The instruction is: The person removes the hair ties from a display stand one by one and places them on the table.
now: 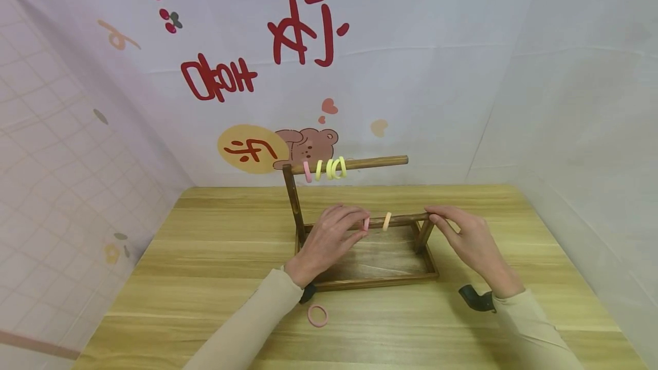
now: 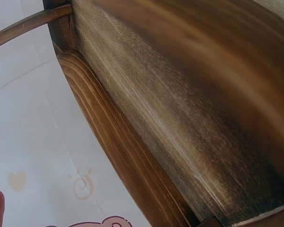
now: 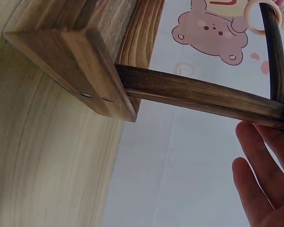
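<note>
A dark wooden rack (image 1: 293,198) has an upper bar, a lower bar and a shallow tray base. With thumb and fingertips, my left hand (image 1: 326,241) pinches a pink ring (image 1: 366,224) around the lower bar. Just right of it, a pale orange ring (image 1: 387,221) hangs on the same bar. My right hand (image 1: 470,238) grips that bar's right end, where it meets the short post (image 3: 199,92). In the right wrist view, two lower fingers (image 3: 253,189) extend below the joint. The left wrist view shows mostly the tray floor (image 2: 146,90); the pinched ring is out of its frame.
On the upper bar (image 1: 380,162) hang a pink ring (image 1: 307,172) and several yellow rings (image 1: 329,169). Another pink ring (image 1: 317,325) lies flat on the wooden table (image 1: 205,278), in front of the rack. A printed white cloth (image 1: 426,90) rises behind the table.
</note>
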Tool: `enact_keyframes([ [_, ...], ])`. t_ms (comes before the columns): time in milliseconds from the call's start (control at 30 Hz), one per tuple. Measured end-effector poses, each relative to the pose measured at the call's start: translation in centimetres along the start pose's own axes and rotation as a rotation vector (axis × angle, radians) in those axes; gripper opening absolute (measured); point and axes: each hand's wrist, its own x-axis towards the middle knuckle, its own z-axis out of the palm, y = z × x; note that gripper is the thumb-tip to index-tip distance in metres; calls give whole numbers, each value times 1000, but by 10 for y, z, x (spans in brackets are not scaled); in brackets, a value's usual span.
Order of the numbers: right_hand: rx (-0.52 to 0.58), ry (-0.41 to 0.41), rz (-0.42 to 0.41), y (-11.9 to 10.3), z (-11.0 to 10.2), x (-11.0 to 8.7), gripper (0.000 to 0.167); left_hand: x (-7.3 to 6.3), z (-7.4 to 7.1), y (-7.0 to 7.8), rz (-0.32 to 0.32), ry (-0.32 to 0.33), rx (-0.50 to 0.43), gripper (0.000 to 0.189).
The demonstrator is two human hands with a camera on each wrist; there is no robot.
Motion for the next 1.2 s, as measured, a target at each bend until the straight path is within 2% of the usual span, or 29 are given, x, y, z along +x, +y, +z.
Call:
enact_keyframes([
  [533,-6,-11,19,-1,-1,0,29,-5,-5,-4,61,53,-44,33],
  [900,-11,-10,18,-1,-1,0,30,-9,-14,3,26,20,-69,33],
  [1200,3,0,-2,0,0,1,32,-12,-18,6,23,24,-83,40],
])
